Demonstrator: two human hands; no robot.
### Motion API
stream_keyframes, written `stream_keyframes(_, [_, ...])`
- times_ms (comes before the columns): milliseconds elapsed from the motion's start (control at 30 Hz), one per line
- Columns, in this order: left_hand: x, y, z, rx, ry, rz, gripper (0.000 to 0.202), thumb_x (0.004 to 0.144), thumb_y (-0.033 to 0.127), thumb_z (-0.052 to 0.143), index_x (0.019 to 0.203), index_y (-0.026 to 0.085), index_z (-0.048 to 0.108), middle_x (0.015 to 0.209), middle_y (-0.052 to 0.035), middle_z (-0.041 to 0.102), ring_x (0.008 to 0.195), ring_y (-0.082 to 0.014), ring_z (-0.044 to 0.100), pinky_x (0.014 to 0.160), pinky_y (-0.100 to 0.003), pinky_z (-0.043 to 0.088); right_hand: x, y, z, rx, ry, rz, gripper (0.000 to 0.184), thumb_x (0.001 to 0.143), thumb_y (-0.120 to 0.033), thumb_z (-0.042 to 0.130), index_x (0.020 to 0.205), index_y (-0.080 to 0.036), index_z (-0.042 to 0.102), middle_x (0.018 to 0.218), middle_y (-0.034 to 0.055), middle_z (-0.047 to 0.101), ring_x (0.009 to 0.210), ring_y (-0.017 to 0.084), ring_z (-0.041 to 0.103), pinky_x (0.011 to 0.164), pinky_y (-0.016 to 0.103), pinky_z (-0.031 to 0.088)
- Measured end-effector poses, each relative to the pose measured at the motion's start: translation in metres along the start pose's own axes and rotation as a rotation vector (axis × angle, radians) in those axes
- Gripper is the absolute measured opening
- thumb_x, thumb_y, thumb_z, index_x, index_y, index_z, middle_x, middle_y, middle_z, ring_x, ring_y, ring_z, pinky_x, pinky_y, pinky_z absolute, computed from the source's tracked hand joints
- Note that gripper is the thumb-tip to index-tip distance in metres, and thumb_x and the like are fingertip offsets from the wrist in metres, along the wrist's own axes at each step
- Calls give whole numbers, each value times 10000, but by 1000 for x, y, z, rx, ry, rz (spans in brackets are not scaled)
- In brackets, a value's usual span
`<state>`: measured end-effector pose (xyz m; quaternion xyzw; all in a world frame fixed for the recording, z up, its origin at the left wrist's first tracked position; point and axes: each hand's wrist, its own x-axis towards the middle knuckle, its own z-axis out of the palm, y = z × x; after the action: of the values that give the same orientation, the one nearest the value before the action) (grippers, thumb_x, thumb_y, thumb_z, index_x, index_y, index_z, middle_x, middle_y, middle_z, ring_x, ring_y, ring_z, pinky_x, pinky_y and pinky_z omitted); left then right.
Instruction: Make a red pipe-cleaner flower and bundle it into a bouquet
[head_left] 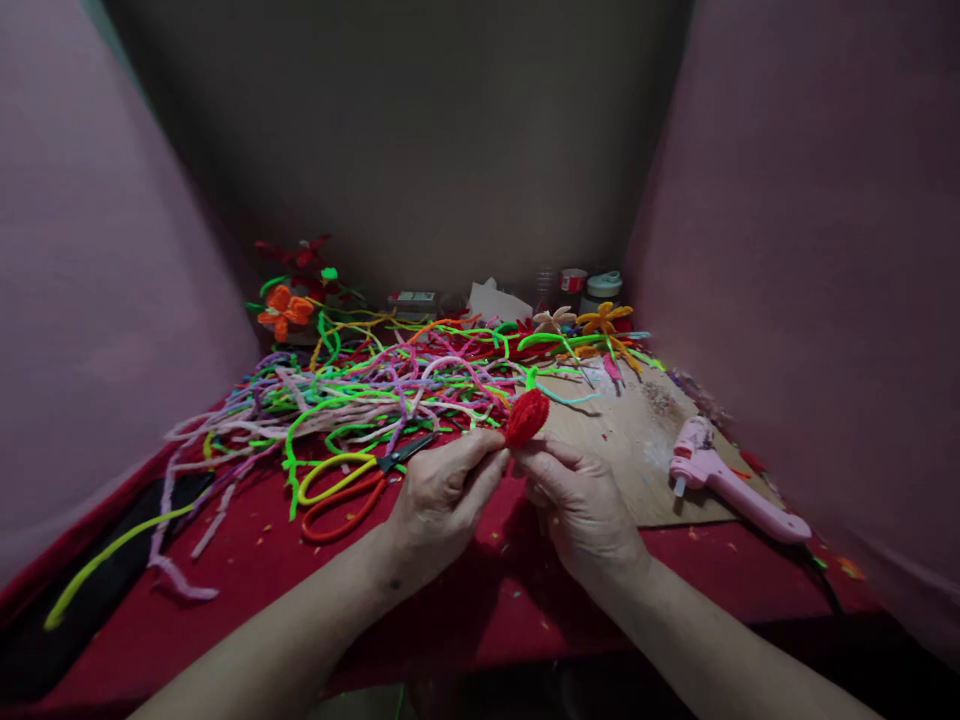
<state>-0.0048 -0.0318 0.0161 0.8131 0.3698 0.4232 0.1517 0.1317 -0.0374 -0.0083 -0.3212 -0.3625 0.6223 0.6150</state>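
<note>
Red fuzzy piece [528,417], one, rounded at the top and narrowing to a gathered base; apparently bent from fluffy chenille stem; held up over the front of the red-covered worktop [465,630], near the middle, between the two hands. Left hand [442,495]: fingers curled, thumb and forefinger pinching at the base. Right hand [589,505]: likewise curled, fingertips meeting the base from the other side; how firmly each presses cannot be told. A green tip [532,378] shows just above the red piece; whether it is joined to it is unclear. Handling, by judgement: very light, soft and springy in the pile, with a bendable core probably giving some stiffness; not slippery, unlikely to break, but easily squashed or bent out of shape. Best taken by the narrow base, in a fingertip pinch, leaving the rounded top unpressed. Surroundings: scissors [341,492], yellow and red handles, lying just beside the left hand; a tangled heap of coloured stems [405,380] beyond; a pale board [615,455] beyond and beside the right hand, with a pink glue gun [697,455] resting partly on it; an orange flower [286,313] at the far left; a yellow-orange flower [604,318] at the far right.
</note>
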Motion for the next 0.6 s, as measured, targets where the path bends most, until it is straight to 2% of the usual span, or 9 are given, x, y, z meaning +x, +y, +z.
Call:
stream_keyframes(100, [1,3,0,-191,-36,-182,107,842,190,495,819,153,593,615,35,503,520,-52,430,506,-160,358,2,0,-1,70,-38,46,115,678,-233,700,615,-146,658,565,-38,470,518,64,289,468,221,208])
stream_keyframes(267, [3,4,2,-588,-104,-493,153,828,287,525,756,159,569,491,72,392,404,-39,335,397,-164,261,3,3,-4,164,-68,135,106,649,-238,726,688,-149,683,602,-26,503,527,63,323,468,213,214])
stream_keyframes(367, [6,2,3,-682,-122,-555,143,805,268,561,736,143,581,490,61,445,393,-35,370,402,-161,285,3,4,-6,183,-100,151,135,656,-252,726,762,-171,705,627,-19,525,550,73,364,479,210,233])
stream_keyframes(467, [8,-4,3,-849,-183,-612,171,789,266,584,687,129,573,527,33,520,394,-36,428,402,-157,304,2,5,-9,124,-125,94,146,682,-245,707,814,-185,719,683,0,564,591,89,393,496,216,260])
stream_keyframes(600, [10,-12,2,-1053,-285,-719,219,748,306,636,668,116,560,482,28,524,321,-22,381,347,-149,251,2,3,-11,17,-166,56,129,709,-253,687,823,-207,727,733,7,581,576,91,378,513,230,280])
